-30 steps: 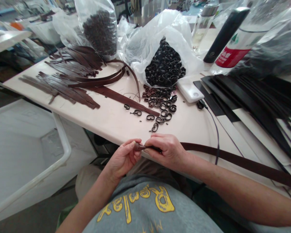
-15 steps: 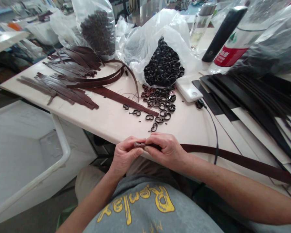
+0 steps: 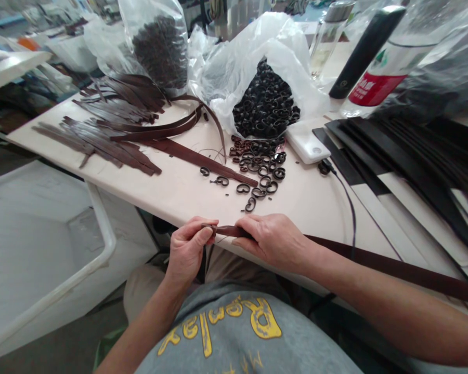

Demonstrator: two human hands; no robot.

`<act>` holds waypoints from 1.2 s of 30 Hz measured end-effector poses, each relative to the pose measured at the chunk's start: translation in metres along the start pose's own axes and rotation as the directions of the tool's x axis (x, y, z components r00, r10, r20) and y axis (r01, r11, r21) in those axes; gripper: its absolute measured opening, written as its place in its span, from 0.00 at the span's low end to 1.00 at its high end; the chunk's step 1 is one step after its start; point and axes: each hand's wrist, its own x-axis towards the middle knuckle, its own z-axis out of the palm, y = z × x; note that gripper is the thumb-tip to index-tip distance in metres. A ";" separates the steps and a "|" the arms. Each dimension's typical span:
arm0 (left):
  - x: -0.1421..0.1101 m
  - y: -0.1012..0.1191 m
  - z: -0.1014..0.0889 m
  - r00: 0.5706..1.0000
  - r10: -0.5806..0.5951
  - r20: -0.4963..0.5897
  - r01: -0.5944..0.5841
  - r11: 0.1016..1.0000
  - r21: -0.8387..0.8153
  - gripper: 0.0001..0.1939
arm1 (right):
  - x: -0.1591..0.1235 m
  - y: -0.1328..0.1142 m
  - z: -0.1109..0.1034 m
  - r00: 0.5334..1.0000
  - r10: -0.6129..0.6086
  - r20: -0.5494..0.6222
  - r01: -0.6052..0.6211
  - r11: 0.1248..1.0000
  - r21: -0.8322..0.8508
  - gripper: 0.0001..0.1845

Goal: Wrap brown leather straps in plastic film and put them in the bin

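A long dark brown leather strap (image 3: 374,259) runs from the right across the table's front edge and under my right forearm to my hands. My right hand (image 3: 275,241) is closed round it a short way from its tip. My left hand (image 3: 187,249) pinches the tip between thumb and fingers; whether a small loop sits there too, I cannot tell. A short narrowed stretch of strap shows between the hands, with a thin thread hanging below it. Just beyond lie several small dark leather loops (image 3: 259,192), some brown, most black.
Brown strips (image 3: 113,148) are piled on the left of the table. A plastic bag (image 3: 218,67) spills black loops; another bag (image 3: 159,52) stands behind. A white device (image 3: 307,144) trails a black cable. Black strips (image 3: 405,156) lie right, and a white bin (image 3: 109,241) stands at left.
My left hand first closed in on my right at the strap's tip, then drew away to the left. More strap now shows between the hands. My right hand has barely moved.
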 end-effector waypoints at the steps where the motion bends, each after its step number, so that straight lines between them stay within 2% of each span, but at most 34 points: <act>1: 0.000 0.000 0.001 1.000 -0.003 0.000 0.003 1.000 -0.006 0.10 | 0.000 -0.001 0.000 1.000 0.000 0.009 0.000 1.000 -0.015 0.20; 8: -0.001 -0.003 0.002 0.999 -0.053 0.005 0.053 0.999 -0.008 0.11 | -0.002 -0.002 -0.001 0.997 -0.054 0.057 0.055 0.998 -0.016 0.22; 12: -0.003 -0.007 0.005 0.990 -0.095 0.107 0.088 0.994 0.068 0.12 | -0.003 -0.002 0.002 0.998 -0.052 0.047 0.053 0.999 -0.010 0.21; 15: -0.004 -0.007 0.006 0.987 -0.083 0.138 0.067 0.990 0.122 0.13 | -0.003 -0.003 0.003 0.999 -0.033 0.035 0.033 0.999 -0.001 0.20; 23: -0.012 -0.013 -0.001 0.969 -0.080 0.235 0.055 0.992 0.112 0.13 | -0.002 -0.007 0.003 0.995 -0.030 0.095 0.019 0.993 0.120 0.13; 26: -0.009 -0.013 -0.003 0.976 -0.029 0.216 0.009 0.996 0.092 0.10 | 0.002 -0.008 -0.001 0.985 0.011 0.170 -0.028 0.995 0.101 0.15; 30: 0.002 -0.009 -0.009 0.994 0.024 0.110 -0.029 0.998 0.047 0.10 | 0.003 -0.006 -0.006 0.970 0.106 0.220 -0.112 0.994 0.014 0.17; 33: 0.006 -0.008 -0.012 0.999 0.003 0.048 -0.003 1.000 -0.007 0.12 | 0.002 -0.006 -0.005 0.963 0.153 0.221 -0.143 0.988 -0.062 0.17; 36: 0.006 -0.011 -0.011 0.999 -0.035 0.032 0.037 0.998 -0.059 0.13 | 0.002 -0.008 -0.004 0.951 0.156 0.267 -0.136 0.987 -0.090 0.19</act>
